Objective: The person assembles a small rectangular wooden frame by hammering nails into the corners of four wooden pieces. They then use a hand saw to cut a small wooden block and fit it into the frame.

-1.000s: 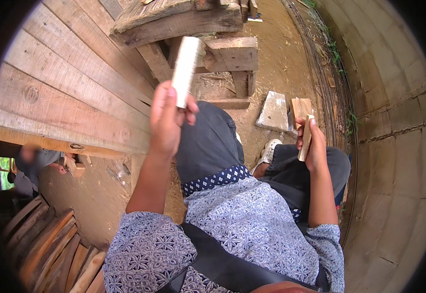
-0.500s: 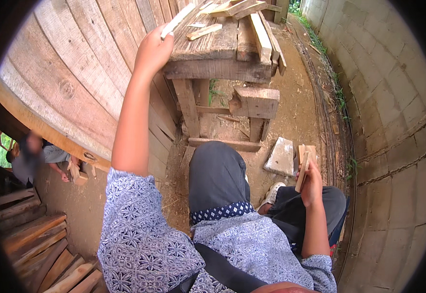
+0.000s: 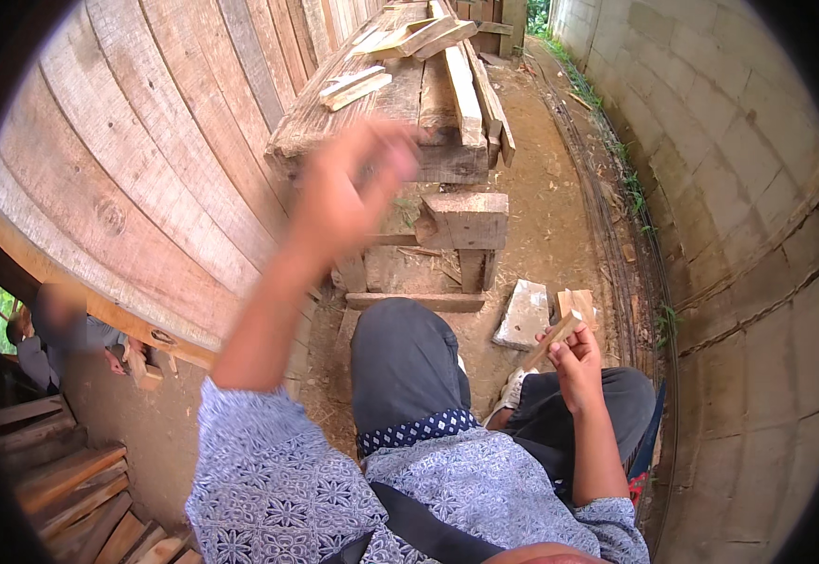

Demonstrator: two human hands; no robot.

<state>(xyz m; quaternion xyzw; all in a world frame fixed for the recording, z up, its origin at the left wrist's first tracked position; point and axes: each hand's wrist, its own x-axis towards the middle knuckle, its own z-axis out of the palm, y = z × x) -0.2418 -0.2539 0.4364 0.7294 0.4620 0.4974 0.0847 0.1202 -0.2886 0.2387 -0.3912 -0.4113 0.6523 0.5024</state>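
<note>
My left hand (image 3: pixel 348 193) is blurred by motion in front of the near end of the wooden bench (image 3: pixel 306 117). Its thumb and fingers look apart, and I see nothing held in it. Two short pale wood strips (image 3: pixel 355 89) lie side by side on the bench top, beyond that hand. Low on the right, over my bent leg, my right hand (image 3: pixel 580 371) pinches a short wood stick (image 3: pixel 552 340) between thumb and fingers, tilted up to the right. Just behind it is a flat wood block (image 3: pixel 576 303).
Longer boards (image 3: pixel 464 94) and an angled wood piece (image 3: pixel 419 39) lie on the bench. A grey slab (image 3: pixel 524 315) rests on the dirt floor. Plank wall (image 3: pixel 146 141) at left, block wall (image 3: pixel 757 282) at right. Another person (image 3: pixel 71 329) works at far left, near stacked timber (image 3: pixel 71 470).
My left hand has let go of a wood strip, now beside the other on the bench, and come back toward me and right. My right hand has tilted its stick.
</note>
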